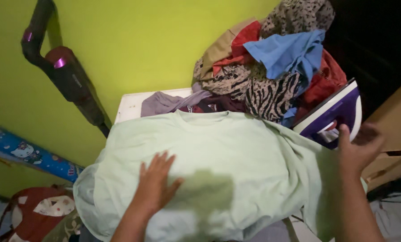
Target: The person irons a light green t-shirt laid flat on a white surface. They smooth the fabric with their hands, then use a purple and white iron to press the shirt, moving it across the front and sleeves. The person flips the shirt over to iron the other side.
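Note:
A pale green shirt [227, 152] lies spread over a board, collar at the far side. My left hand [155, 181] rests flat on it near the front, fingers apart. At the right edge of the shirt my right hand [357, 148] is raised, fingers spread, close to a purple and white iron [335, 114] that stands on its heel. Whether it touches the iron's handle I cannot tell.
A pile of mixed clothes [268, 67] rises behind the shirt, with a blue cloth [290, 51] on top. A dark red stick vacuum [66, 74] leans on the yellow-green wall. A white surface [128, 105] shows behind the shirt. Patterned fabric [39, 213] lies low left.

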